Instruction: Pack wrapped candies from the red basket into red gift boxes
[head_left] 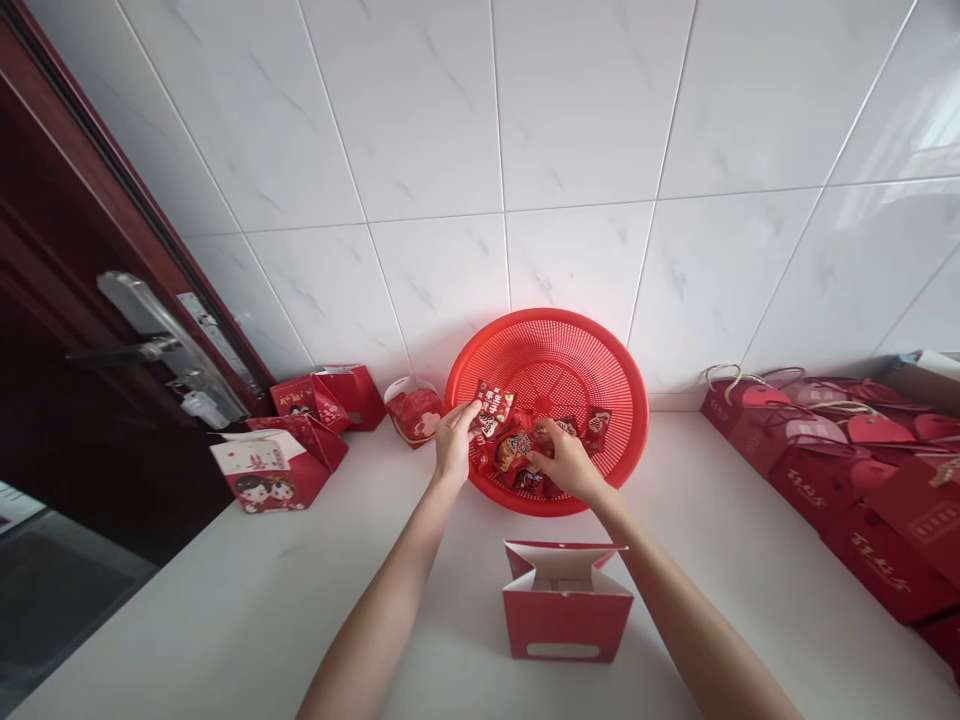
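A red plastic basket leans tilted against the wall, with several small red snack packets lying in its lower part. My left hand is closed on a red printed packet at the basket's left side. Among the packets, my right hand pinches the edge of a red packet with a food picture. Close in front of the basket, between my forearms, stands a red paper gift box with its top open and white inside.
Several red gift boxes stand at the left by a dark door with a metal handle. A patterned box sits left of the basket. Rows of red boxes with cord handles line the right side. Behind is a tiled wall.
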